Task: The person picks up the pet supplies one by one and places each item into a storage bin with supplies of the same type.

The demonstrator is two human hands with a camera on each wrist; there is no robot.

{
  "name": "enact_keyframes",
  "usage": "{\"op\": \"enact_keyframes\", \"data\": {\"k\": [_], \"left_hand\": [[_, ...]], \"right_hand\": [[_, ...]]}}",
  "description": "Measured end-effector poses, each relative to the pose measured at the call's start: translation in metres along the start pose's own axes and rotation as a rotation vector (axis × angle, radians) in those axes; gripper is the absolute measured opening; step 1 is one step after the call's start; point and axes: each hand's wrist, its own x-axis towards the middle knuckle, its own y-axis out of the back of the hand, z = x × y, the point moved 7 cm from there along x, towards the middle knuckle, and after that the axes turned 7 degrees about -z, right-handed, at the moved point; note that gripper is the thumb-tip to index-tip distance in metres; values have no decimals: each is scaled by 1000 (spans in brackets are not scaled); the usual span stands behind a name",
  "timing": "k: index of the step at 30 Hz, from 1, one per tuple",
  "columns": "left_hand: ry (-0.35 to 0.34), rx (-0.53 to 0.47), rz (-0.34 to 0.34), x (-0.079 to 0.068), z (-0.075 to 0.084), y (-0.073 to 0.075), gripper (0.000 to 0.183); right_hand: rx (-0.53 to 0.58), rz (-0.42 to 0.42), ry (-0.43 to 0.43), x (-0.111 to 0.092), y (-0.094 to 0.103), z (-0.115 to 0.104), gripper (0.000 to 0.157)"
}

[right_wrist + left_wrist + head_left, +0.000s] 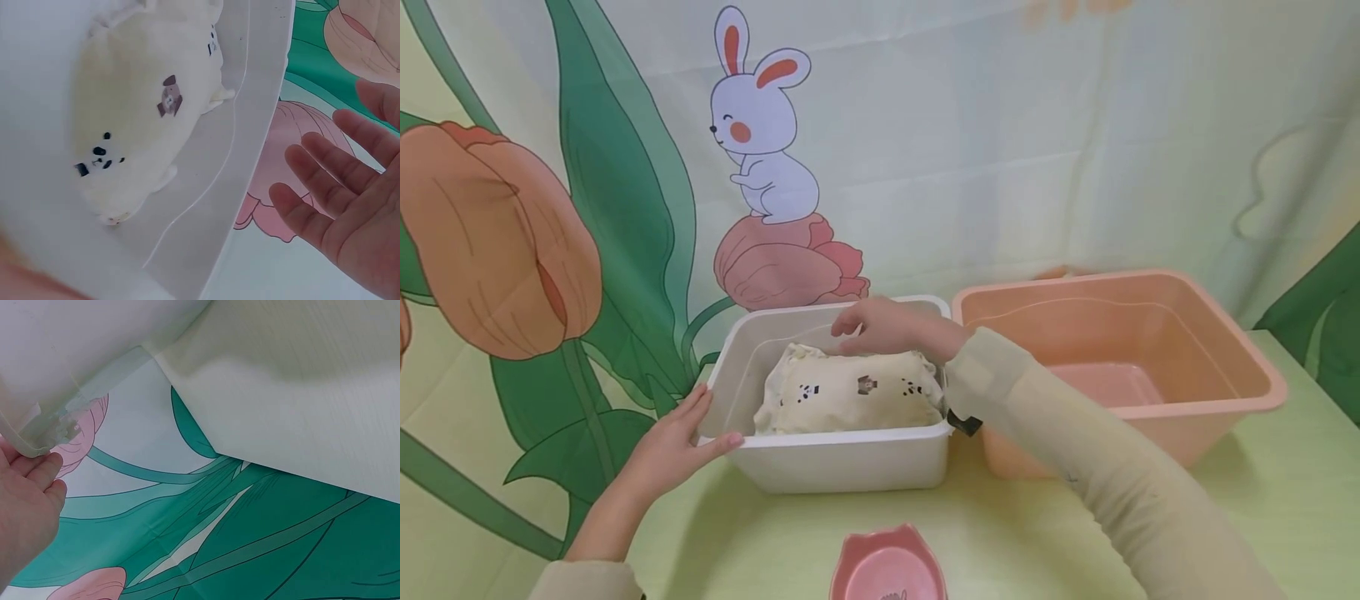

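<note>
At the near left corner of the white plastic bin (842, 458), my left hand (662, 446) holds the rim, with the thumb over the front edge and the fingers along the left side. In the left wrist view, the fingertips (49, 469) sit against the rim's corner. Inside the bin lies a cream pillow (842, 392) with ruffled ends and small panda and bear prints. Above the pillow's far side, my right hand (887, 325) hovers with nothing in it. Its fingers (337, 159) are spread and loosely extended in the right wrist view.
A peach plastic bin (1150, 425) stands close to the right of the white one. Nearer me sits a pink cat-eared bowl (887, 567). The pale green table (1037, 542) meets a wall cloth (962, 150) printed with a rabbit and tulips.
</note>
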Motion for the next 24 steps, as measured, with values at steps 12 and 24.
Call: {"op": "enact_keyframes", "data": {"k": [12,24], "left_hand": [[-4,4,2,1,1,0,85],[-14,13,1,1,0,-2,85]], "right_hand": [[37,57,34,-15,-4,11,32],[16,75,89,-25,-10,17,29]]}}
